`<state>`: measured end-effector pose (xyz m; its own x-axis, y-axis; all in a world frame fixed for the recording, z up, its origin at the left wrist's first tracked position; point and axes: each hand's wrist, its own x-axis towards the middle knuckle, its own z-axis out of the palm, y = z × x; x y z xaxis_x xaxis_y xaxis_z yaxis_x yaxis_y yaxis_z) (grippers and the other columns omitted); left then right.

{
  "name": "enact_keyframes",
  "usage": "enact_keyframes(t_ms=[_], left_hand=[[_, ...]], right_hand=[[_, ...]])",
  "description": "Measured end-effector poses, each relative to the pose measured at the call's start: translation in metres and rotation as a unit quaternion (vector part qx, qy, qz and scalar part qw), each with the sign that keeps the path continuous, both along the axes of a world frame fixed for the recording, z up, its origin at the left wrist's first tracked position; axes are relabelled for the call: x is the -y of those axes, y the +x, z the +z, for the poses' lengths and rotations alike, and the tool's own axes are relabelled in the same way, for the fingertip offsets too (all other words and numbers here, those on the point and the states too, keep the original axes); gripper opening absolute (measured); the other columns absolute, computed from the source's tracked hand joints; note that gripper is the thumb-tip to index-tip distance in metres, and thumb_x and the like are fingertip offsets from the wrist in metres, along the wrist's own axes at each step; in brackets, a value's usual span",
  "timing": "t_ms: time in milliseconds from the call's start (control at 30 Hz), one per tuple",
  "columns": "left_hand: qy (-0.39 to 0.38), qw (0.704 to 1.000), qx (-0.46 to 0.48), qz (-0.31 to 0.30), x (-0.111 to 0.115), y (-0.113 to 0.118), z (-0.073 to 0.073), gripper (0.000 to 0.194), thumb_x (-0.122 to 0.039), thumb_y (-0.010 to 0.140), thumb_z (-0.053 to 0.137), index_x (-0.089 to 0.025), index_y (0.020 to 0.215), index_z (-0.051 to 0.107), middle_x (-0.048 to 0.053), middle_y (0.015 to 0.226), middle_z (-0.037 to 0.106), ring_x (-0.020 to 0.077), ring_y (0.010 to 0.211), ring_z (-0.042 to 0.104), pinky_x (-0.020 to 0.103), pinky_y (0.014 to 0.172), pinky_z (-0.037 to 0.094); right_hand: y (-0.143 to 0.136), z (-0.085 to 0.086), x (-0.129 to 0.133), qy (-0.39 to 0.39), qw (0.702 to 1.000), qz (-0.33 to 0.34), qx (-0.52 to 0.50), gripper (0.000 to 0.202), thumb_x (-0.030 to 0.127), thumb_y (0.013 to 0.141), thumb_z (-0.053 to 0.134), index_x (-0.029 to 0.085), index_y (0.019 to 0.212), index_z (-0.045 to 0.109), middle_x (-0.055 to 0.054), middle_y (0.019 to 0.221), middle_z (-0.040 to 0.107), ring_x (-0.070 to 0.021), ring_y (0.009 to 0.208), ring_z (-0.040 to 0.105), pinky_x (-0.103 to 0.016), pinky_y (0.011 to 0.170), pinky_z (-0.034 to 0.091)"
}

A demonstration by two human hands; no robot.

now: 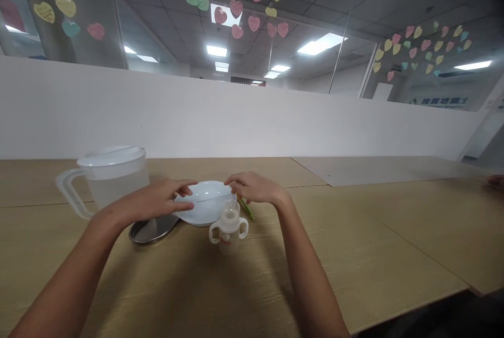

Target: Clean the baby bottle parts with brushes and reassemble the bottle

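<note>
A shallow white bowl rests on the table between my two hands. My left hand reaches over its left rim, with thumb and fingers apart and nothing held. Over the right rim is my right hand, its fingers loosely bent and spread; I cannot tell whether the fingertips touch the bowl. A thin dark line crosses the bowl's inside. Just in front of the bowl stands a clear baby bottle with two white handles and a domed cap, upright. Partly behind it and under my right hand lies a slim green item.
At the left stands a lidded, translucent pitcher, its handle facing left. An oval metal tray lies below my left hand. A white partition with glass above borders the table. Another person's hand shows at the right edge.
</note>
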<state>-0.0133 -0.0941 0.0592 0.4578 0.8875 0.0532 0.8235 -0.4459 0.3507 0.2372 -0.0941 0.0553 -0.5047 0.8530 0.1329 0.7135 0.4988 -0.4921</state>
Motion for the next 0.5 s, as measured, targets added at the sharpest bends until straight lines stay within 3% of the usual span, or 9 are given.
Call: enact_keyframes(t_ms=[100,200,333,500], left_hand=[[-0.038,0.996,0.015,-0.074,-0.001,0.019,-0.011,0.079,-0.057,0.069,0.059,-0.029,0.138,0.033,0.005,0.129,0.054,0.0264,0.115,0.050,0.034,0.094,0.040],[-0.056,0.990,0.027,-0.130,-0.005,0.039,-0.029,0.083,-0.055,0.063,0.066,-0.027,0.135,0.037,0.006,0.128,0.054,0.0277,0.114,0.050,0.034,0.093,0.040],[-0.096,0.980,0.038,-0.172,-0.015,0.057,-0.052,0.069,-0.047,0.057,0.071,-0.022,0.118,0.049,0.005,0.108,0.062,0.0260,0.096,0.057,0.032,0.081,0.044],[-0.122,0.974,0.064,-0.178,-0.023,0.064,-0.068,0.054,-0.040,0.056,0.072,-0.020,0.103,0.053,0.003,0.102,0.061,0.0248,0.094,0.056,0.030,0.077,0.044]], right_hand=[[-0.015,-0.003,0.004,-0.052,0.997,0.008,0.063,0.053,0.048,0.077,0.055,0.016,0.119,0.054,-0.008,0.098,0.066,-0.0132,0.061,0.059,-0.022,0.049,0.044],[-0.024,-0.006,0.006,-0.049,0.990,0.003,0.129,0.053,0.046,0.065,0.068,0.017,0.109,0.061,-0.006,0.087,0.067,-0.0137,0.058,0.058,-0.021,0.044,0.039],[-0.028,-0.009,0.002,-0.040,0.981,0.000,0.190,0.038,0.044,0.066,0.066,0.014,0.090,0.067,-0.006,0.075,0.067,-0.0131,0.057,0.057,-0.021,0.044,0.035],[-0.028,-0.009,0.000,0.005,0.976,0.014,0.216,0.044,0.053,0.065,0.065,0.013,0.082,0.068,-0.007,0.075,0.067,-0.0140,0.062,0.057,-0.021,0.044,0.031]])
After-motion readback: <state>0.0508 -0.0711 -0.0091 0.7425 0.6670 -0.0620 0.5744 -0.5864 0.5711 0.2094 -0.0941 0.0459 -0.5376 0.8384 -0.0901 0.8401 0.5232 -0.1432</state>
